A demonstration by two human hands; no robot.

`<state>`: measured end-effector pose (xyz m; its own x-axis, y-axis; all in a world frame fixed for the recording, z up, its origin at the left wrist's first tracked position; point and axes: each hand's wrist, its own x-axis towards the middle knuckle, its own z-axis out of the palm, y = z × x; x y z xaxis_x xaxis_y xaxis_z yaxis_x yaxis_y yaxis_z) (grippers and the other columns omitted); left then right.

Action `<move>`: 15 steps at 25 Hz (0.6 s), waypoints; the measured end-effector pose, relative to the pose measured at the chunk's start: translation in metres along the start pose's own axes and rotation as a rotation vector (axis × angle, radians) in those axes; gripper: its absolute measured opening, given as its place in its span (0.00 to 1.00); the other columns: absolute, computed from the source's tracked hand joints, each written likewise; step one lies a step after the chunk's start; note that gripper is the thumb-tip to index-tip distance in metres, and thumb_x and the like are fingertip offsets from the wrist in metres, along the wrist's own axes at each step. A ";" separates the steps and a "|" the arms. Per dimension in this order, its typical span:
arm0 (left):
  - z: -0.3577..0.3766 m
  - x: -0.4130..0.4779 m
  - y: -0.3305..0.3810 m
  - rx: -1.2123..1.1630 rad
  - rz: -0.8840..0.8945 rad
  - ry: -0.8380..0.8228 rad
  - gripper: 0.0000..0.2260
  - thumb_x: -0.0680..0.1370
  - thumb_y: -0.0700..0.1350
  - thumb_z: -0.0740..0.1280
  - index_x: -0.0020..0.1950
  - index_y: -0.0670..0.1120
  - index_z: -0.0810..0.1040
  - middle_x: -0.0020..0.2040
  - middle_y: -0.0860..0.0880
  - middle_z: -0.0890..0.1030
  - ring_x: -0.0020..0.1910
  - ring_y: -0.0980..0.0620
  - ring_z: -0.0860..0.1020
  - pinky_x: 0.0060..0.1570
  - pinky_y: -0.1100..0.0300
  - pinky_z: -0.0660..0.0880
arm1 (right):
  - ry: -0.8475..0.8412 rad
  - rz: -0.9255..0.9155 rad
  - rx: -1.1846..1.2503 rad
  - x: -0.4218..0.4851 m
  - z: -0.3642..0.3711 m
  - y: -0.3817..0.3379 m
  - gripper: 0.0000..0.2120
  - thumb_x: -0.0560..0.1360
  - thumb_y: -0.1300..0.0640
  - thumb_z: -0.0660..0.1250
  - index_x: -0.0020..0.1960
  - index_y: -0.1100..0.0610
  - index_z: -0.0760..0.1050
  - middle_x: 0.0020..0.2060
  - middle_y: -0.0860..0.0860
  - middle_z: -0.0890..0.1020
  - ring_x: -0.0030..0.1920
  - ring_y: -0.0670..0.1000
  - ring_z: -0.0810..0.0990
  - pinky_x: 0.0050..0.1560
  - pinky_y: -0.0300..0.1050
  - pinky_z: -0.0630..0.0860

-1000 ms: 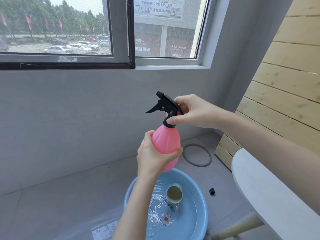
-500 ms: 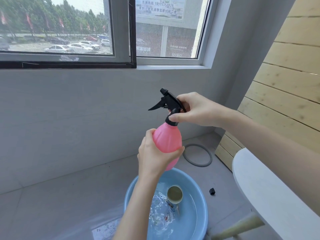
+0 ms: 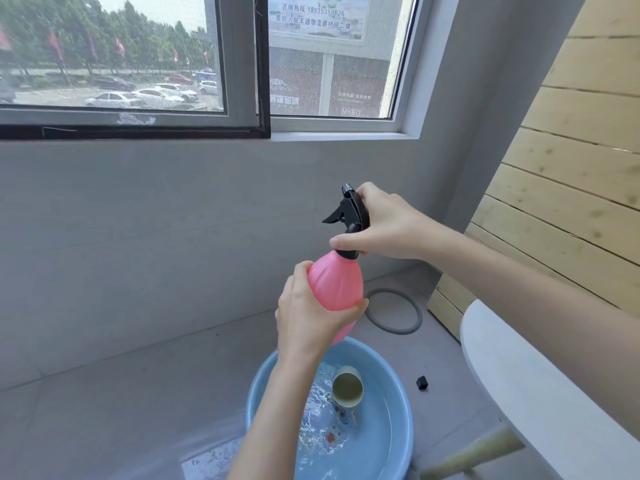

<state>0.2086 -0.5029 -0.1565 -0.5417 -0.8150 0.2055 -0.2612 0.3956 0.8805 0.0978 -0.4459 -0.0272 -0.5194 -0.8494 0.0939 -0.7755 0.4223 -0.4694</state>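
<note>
Grey wall [image 3: 138,237] and a window [image 3: 138,64] fill the background, and you stand over a blue basin [image 3: 391,448] on the floor [image 3: 121,393], with water and a cup [image 3: 347,391] in it. Your left hand [image 3: 308,323] wraps the belly of the pink spray bottle [image 3: 334,285], which hangs in the air above the basin's far rim, leaning slightly. Your right hand [image 3: 384,223] is curled over the black trigger head [image 3: 349,211], thumb and forefinger pinching the screw collar [image 3: 346,253] at the neck.

The step looks like turning that head on its thread; which way, I cannot tell. Do the turning at the collar, not at the nozzle, so the head doesn't lever sideways. Grip the soft belly firmly enough to stop it spinning, but don't squeeze, or water may well up at the neck. Hold the bottle upright over the basin so drips land there.
</note>
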 end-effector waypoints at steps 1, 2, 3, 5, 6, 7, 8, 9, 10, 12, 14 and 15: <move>0.001 0.000 0.000 0.006 0.006 -0.003 0.36 0.60 0.61 0.77 0.63 0.55 0.66 0.56 0.57 0.74 0.55 0.53 0.72 0.51 0.57 0.69 | -0.011 0.014 -0.028 0.000 -0.001 -0.002 0.25 0.69 0.48 0.73 0.56 0.58 0.66 0.47 0.53 0.78 0.42 0.49 0.77 0.35 0.40 0.72; 0.001 0.000 0.000 0.011 0.010 -0.004 0.37 0.60 0.61 0.77 0.63 0.55 0.66 0.56 0.57 0.73 0.54 0.54 0.72 0.50 0.58 0.67 | -0.023 0.028 -0.045 0.001 -0.001 -0.003 0.26 0.69 0.48 0.73 0.57 0.58 0.65 0.47 0.53 0.78 0.40 0.48 0.76 0.35 0.40 0.72; 0.001 0.000 0.000 0.009 0.009 -0.003 0.36 0.60 0.61 0.77 0.63 0.55 0.66 0.56 0.57 0.73 0.53 0.54 0.72 0.49 0.59 0.67 | -0.033 0.036 -0.049 0.001 -0.002 -0.004 0.26 0.69 0.48 0.73 0.57 0.58 0.65 0.47 0.52 0.78 0.39 0.47 0.75 0.35 0.40 0.71; 0.001 0.000 0.000 -0.014 -0.009 0.000 0.36 0.60 0.60 0.77 0.63 0.55 0.66 0.55 0.57 0.73 0.53 0.54 0.72 0.50 0.58 0.68 | -0.047 0.022 -0.032 -0.001 -0.004 -0.004 0.25 0.68 0.48 0.73 0.56 0.57 0.66 0.48 0.51 0.78 0.40 0.47 0.74 0.35 0.40 0.70; 0.001 0.000 0.000 -0.021 -0.014 0.003 0.35 0.60 0.60 0.78 0.62 0.55 0.66 0.55 0.57 0.74 0.52 0.54 0.71 0.50 0.58 0.68 | -0.056 0.010 -0.034 -0.002 -0.005 -0.004 0.23 0.68 0.48 0.74 0.55 0.56 0.67 0.47 0.51 0.78 0.41 0.46 0.74 0.35 0.40 0.70; 0.001 0.000 0.000 -0.016 -0.009 0.006 0.35 0.60 0.60 0.78 0.62 0.55 0.66 0.55 0.57 0.73 0.52 0.54 0.71 0.49 0.59 0.68 | -0.064 0.008 -0.045 -0.002 -0.007 -0.005 0.23 0.68 0.47 0.74 0.54 0.55 0.67 0.46 0.50 0.78 0.40 0.46 0.74 0.34 0.39 0.69; 0.001 -0.001 0.000 -0.002 0.003 0.007 0.36 0.60 0.60 0.78 0.62 0.55 0.66 0.55 0.57 0.73 0.52 0.54 0.71 0.49 0.59 0.68 | -0.063 0.024 -0.066 -0.003 -0.007 -0.006 0.23 0.67 0.47 0.74 0.53 0.55 0.67 0.45 0.50 0.77 0.40 0.46 0.74 0.34 0.40 0.69; 0.002 -0.001 0.000 0.013 0.014 0.007 0.36 0.60 0.60 0.78 0.63 0.54 0.67 0.55 0.57 0.73 0.52 0.54 0.72 0.49 0.59 0.68 | -0.051 0.054 -0.095 -0.003 -0.006 -0.006 0.23 0.67 0.46 0.74 0.52 0.56 0.67 0.45 0.50 0.77 0.39 0.46 0.73 0.33 0.41 0.69; 0.002 -0.001 0.000 0.023 0.021 0.006 0.37 0.60 0.60 0.78 0.63 0.54 0.67 0.56 0.57 0.73 0.53 0.54 0.72 0.49 0.59 0.68 | -0.031 0.084 -0.122 -0.004 -0.004 -0.007 0.25 0.67 0.45 0.73 0.53 0.57 0.66 0.44 0.51 0.76 0.39 0.47 0.73 0.34 0.42 0.70; 0.004 -0.002 -0.001 0.030 0.020 -0.005 0.37 0.60 0.60 0.78 0.64 0.54 0.67 0.56 0.57 0.73 0.54 0.54 0.72 0.49 0.59 0.68 | 0.008 0.116 -0.125 -0.004 0.001 -0.006 0.29 0.68 0.45 0.73 0.59 0.59 0.64 0.45 0.52 0.77 0.42 0.51 0.75 0.38 0.45 0.74; 0.004 -0.003 -0.001 0.008 0.013 -0.017 0.36 0.60 0.60 0.78 0.62 0.55 0.67 0.55 0.57 0.73 0.54 0.54 0.73 0.51 0.58 0.69 | 0.011 0.128 -0.060 -0.005 0.003 -0.006 0.42 0.69 0.44 0.73 0.72 0.58 0.54 0.50 0.53 0.78 0.44 0.52 0.79 0.47 0.46 0.77; 0.004 -0.004 -0.001 -0.010 0.009 -0.023 0.35 0.60 0.60 0.78 0.61 0.56 0.66 0.55 0.57 0.74 0.53 0.54 0.73 0.52 0.57 0.70 | -0.011 0.126 -0.028 -0.006 0.001 -0.007 0.47 0.69 0.41 0.72 0.76 0.55 0.48 0.55 0.52 0.77 0.42 0.51 0.81 0.48 0.44 0.77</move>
<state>0.2074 -0.4983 -0.1597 -0.5625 -0.8013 0.2037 -0.2484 0.3988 0.8828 0.1070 -0.4443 -0.0255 -0.6095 -0.7924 0.0261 -0.7141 0.5344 -0.4523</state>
